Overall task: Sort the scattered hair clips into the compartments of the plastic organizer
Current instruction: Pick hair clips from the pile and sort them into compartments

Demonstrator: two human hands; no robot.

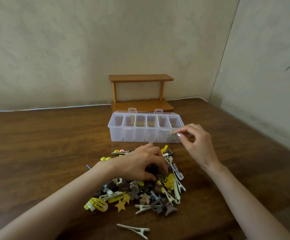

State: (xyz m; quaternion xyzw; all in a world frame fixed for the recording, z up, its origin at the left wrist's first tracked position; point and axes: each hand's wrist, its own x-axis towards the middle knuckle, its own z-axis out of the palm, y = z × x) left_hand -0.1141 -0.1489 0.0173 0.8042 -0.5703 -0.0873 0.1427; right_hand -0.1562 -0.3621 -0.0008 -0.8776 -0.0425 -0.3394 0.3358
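- Fingers [184, 130] of R hand [198, 144] pinch a pale clip [172, 131] over organizer's [116, 134] rightmost compartment. We judge it's poised to drop there.
- L hand [140, 163] curls round a brown clip [152, 169] in the pile [140, 194] on the table — prob. next pick.

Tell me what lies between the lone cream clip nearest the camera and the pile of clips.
Nothing. In the head view, only bare table separates the lone cream clip from the pile.

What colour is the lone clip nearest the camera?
The lone clip is cream; the head view shows it best.
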